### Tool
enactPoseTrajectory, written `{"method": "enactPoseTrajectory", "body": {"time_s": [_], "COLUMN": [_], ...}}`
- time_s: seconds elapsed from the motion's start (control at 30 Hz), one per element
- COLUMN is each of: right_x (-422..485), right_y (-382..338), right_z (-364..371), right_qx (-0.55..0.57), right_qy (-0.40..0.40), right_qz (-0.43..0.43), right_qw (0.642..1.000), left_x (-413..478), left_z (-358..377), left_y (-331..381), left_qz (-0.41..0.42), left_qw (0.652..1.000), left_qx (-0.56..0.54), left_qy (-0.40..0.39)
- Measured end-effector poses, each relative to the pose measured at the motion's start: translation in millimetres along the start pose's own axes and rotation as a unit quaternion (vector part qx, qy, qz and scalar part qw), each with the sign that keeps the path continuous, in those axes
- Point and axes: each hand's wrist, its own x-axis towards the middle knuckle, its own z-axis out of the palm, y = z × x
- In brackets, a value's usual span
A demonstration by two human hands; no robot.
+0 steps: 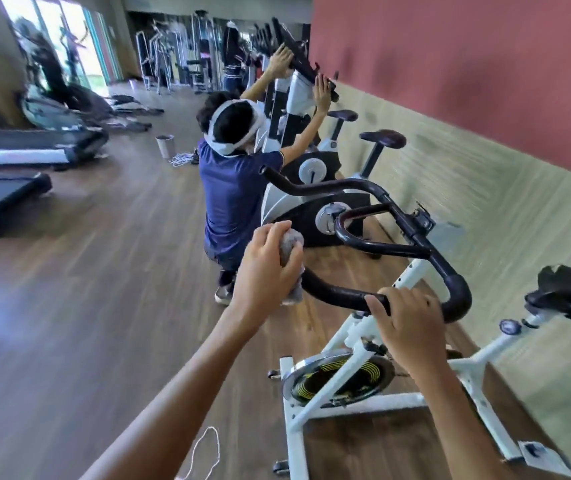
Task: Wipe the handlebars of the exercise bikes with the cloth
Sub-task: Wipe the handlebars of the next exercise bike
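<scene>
A white-framed exercise bike point(343, 344) stands in front of me with black curved handlebars point(415, 237). My left hand point(266, 268) is closed around a grey cloth point(291, 251), which is wrapped over the near left end of the handlebar. My right hand point(405, 323) grips the same lower bar a little to the right, fingers curled over it. The bike's black saddle point(568, 296) is at the right. Its flywheel point(339, 375) sits low under my right arm.
Another person point(239, 188) in a dark blue shirt crouches just ahead at the following bike point(312, 168), both hands up on its handlebars. More bikes line the red and beige wall. Treadmills point(27, 150) stand at left, a small bin point(165, 145) and white cord on the wooden floor.
</scene>
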Motion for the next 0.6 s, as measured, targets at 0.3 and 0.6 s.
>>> {"method": "enactPoseTrajectory", "body": {"time_s": [0.3,0.6], "right_x": [-0.5,0.9], "right_y": [-4.9,-12.6], "right_z": [2.3,7.3], "right_qx": [-0.006,-0.025], "right_qy": [0.032,0.054], "right_qz": [0.010,0.047], "right_qw": [0.999,0.997], "left_x": [11.1,8.3], "left_z": [-1.2,3.5], "left_y": [6.9,-3.1], "left_qz": [-0.063,-0.037], "left_qw": [0.993,0.988], "left_qx": [-0.086,-0.144], "left_qy": [0.043,0.044]}}
